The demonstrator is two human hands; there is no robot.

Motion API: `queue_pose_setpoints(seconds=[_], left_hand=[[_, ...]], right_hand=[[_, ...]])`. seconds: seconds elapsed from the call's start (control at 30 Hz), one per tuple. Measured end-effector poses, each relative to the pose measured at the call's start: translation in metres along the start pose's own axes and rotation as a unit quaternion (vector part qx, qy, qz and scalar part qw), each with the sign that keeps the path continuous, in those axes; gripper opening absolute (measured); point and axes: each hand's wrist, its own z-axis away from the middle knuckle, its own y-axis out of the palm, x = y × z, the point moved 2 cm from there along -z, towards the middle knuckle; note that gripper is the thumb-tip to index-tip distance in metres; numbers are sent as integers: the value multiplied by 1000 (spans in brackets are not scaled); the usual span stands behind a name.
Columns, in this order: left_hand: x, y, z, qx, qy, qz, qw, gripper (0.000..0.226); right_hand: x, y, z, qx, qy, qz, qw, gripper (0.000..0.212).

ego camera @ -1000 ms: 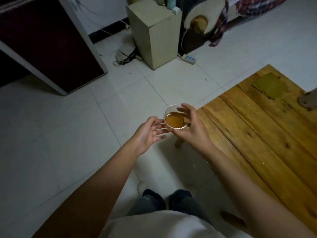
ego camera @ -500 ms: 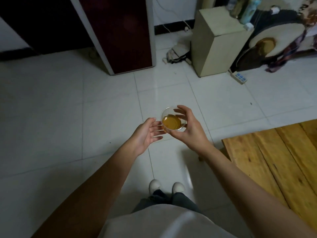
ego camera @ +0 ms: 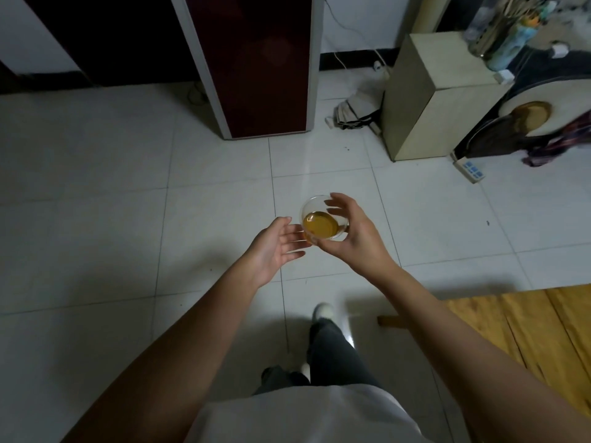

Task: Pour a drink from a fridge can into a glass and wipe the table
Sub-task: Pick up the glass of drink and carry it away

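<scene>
Glass (ego camera: 323,223) upright in right hand (ego camera: 355,241)

Near wall of glass (ego camera: 323,230) covered by right hand (ego camera: 355,241); base not seen. Left hand (ego camera: 276,249) fingertips hidden behind glass, contact not resolved. Wooden table (ego camera: 524,330) cut off by right edge. Dark cabinet (ego camera: 256,59) cropped at top. Bottles (ego camera: 502,33) on pale box (ego camera: 431,100) blurred, labels unreadable. One shoe (ego camera: 322,311) seen, other mostly hidden.
</scene>
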Motion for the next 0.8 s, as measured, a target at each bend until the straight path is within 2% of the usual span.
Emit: queue_pose_setpoints(seconds=[0.3, 0.8], left_hand=[[-61, 41, -100, 18, -15, -36, 999, 34], [-208, 162, -284, 63, -19, -79, 995, 34]], right_hand=[[-35, -44, -100, -11, 25, -2, 1000, 79], [-83, -168, -305, -74, 39, 19, 996, 79]])
